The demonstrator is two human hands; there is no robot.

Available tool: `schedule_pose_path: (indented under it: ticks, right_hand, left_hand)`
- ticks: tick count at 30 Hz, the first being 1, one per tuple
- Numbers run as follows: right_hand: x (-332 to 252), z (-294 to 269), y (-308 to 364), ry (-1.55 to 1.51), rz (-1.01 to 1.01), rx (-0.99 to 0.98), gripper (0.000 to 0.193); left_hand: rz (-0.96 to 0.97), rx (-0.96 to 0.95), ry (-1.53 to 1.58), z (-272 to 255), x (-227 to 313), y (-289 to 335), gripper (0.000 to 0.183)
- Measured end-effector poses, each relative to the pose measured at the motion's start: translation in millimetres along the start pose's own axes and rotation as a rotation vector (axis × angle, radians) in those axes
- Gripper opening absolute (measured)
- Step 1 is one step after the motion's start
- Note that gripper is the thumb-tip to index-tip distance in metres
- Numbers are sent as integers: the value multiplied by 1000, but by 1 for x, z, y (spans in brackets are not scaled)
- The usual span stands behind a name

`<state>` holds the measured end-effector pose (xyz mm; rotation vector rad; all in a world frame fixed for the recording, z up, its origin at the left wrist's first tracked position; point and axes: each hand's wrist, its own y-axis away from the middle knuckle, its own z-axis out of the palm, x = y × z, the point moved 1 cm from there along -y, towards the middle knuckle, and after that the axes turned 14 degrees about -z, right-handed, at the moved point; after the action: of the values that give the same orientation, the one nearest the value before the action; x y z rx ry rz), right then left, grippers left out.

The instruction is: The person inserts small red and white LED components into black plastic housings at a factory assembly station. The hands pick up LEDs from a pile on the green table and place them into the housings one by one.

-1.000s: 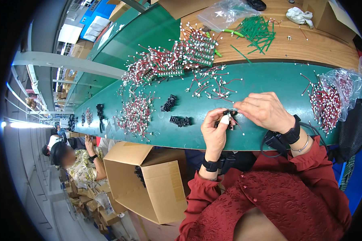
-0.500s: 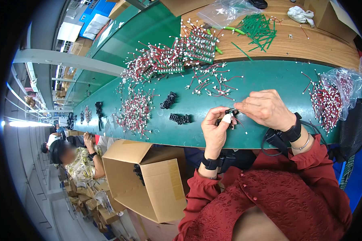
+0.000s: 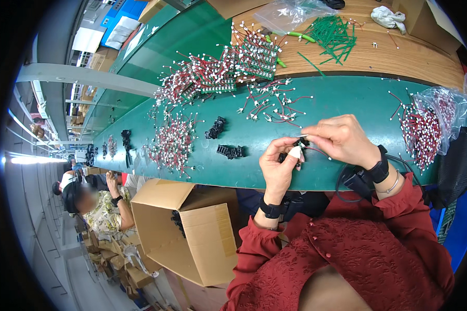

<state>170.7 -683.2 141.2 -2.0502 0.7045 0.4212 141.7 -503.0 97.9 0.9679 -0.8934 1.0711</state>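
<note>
Over the near edge of the green work surface, my left hand is closed around a small black plastic part, mostly covered by the fingers. A white cover wraps the thumb tip. My right hand pinches a slim, pale, stick-like piece against the top of that part; its kind is too small to make out. A short red wire with a white end sticks out between the hands. To the left lie two black plastic clusters, one farther and one nearer.
Wired green circuit boards are piled at the back, with loose red wires before them. Another wire heap lies left, a bagged one right. Green strips cover part of the wooden table. An open carton stands below; a co-worker sits left.
The slim piece in my right hand has tilted and sits slightly higher against the black part. The red wire now points more to the right. My left hand keeps its hold.
</note>
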Motion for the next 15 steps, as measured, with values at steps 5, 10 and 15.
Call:
schedule_pose_path:
  ticks: [5,10,15]
  right_hand:
    - [3,-11,-3,25,17,-58,14]
    - [-3,8,-2,-150,158,-21,14]
    - [-4,9,-2,-121,142,39,16]
  left_hand:
    - [1,42,110,0,1,-4,22]
    - [-75,-80,225,-5,3,-7,21]
    - [-127,-84,196,-4,4,-10,18]
